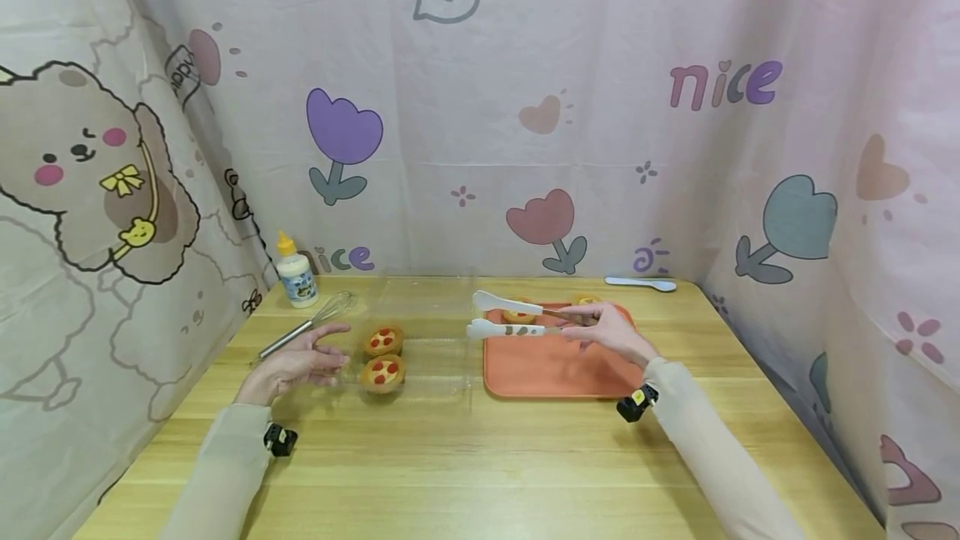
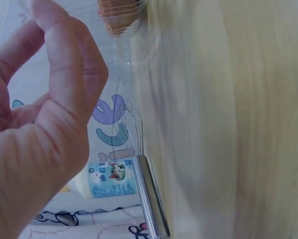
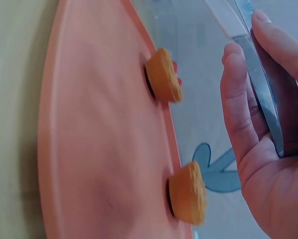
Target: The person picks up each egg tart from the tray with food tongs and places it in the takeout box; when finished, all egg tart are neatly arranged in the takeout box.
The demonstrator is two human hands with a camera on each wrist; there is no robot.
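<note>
My right hand (image 1: 611,330) holds tongs (image 1: 510,330) with white paw-shaped ends and metal arms. Their ends stand apart with nothing between them, over the left part of an orange tray (image 1: 555,373). On the tray's far side are two small tarts; one tart (image 3: 162,75) shows red bits on top, and the other tart (image 3: 187,194) is partly behind my hand in the head view. An opened clear plastic box (image 1: 442,369) contains a far tart (image 1: 383,341) and a near tart (image 1: 383,374). At its left edge is my left hand (image 1: 303,362), fingers loosely bent; fingertip contact is unclear.
A metal whisk (image 1: 300,329) lies left of the box, just beyond my left hand. Behind it stands a white bottle (image 1: 298,280) with a yellow cap. A pale spoon-shaped utensil (image 1: 641,282) lies along the table's back edge, in front of the printed curtain (image 1: 465,107).
</note>
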